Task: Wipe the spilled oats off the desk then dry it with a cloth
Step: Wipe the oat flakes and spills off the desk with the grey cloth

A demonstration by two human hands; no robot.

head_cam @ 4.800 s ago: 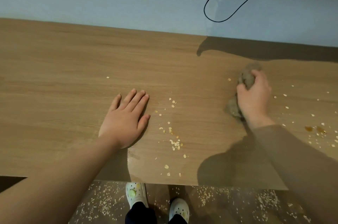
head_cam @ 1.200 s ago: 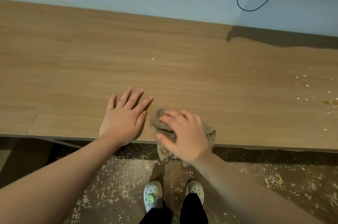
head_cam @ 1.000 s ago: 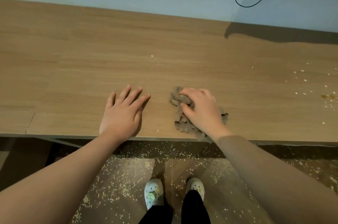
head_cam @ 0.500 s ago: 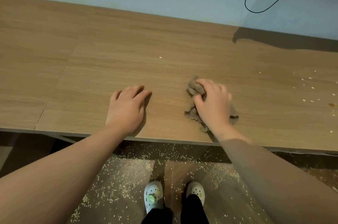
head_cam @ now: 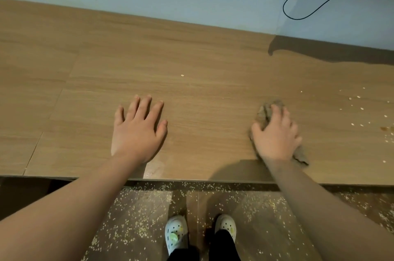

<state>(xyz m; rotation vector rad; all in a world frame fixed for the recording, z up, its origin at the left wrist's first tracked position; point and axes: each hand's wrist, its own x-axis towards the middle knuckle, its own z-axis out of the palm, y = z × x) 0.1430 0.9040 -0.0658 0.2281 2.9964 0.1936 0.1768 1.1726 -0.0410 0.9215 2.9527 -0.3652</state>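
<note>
My right hand [head_cam: 276,134] presses a crumpled grey-brown cloth [head_cam: 264,112] onto the wooden desk [head_cam: 202,100], right of the middle; most of the cloth is hidden under the palm. My left hand [head_cam: 137,130] lies flat on the desk with fingers spread and holds nothing. A few loose oats [head_cam: 358,109] dot the desk at the far right, beside a small brown stain [head_cam: 386,128]. One single oat [head_cam: 182,75] lies further back near the middle.
The desk's front edge [head_cam: 191,181] runs across below my wrists. The floor [head_cam: 145,218] beneath is strewn with oats around my white shoes [head_cam: 177,233]. A pale wall backs the desk, with a black cable loop [head_cam: 302,8] hanging at the upper right.
My right hand has slid the cloth from the front edge beside my left hand away to the right and further onto the desk. The left hand has stayed flat in place.
</note>
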